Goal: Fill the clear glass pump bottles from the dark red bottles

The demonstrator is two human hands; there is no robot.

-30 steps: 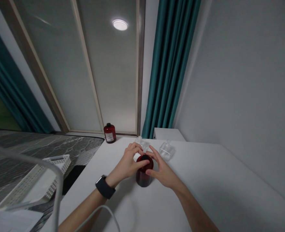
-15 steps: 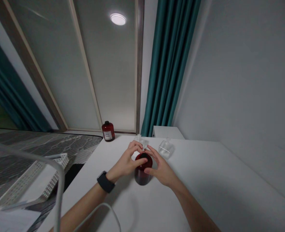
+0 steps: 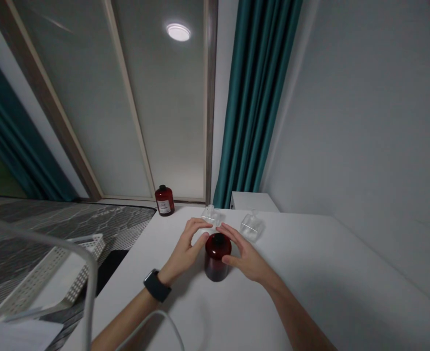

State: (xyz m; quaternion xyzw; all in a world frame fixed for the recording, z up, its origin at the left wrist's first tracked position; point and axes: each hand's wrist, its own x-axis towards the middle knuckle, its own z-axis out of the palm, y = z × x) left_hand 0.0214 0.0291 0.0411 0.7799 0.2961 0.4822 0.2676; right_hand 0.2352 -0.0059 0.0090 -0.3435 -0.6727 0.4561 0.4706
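A dark red, rounded bottle [image 3: 217,265] with a black top stands upright on the white table between my hands. My left hand [image 3: 186,249], wearing a black watch [image 3: 157,285] on the wrist, is at its left, thumb and fingers apart and nothing in them. On the other side is my right hand [image 3: 246,256]. Its fingers stretch past the bottle's top and its thumb lies against or just before the bottle's right side; I cannot tell whether it touches. Just behind stand two clear bottles, one beyond my fingertips [image 3: 212,213] and another clear bottle [image 3: 252,226] to the right.
A second red bottle [image 3: 164,201] with a white label stands at the table's far left corner. White perforated basket [image 3: 35,280] lies low at the left. A grey curved tube [image 3: 91,292] crosses the left foreground, and a white cable [image 3: 163,314] loops near my left forearm.
My left hand has drawn back left from the red bottle, its thumb coming off the top. My right thumb has shifted slightly right. The bottle stays in place.
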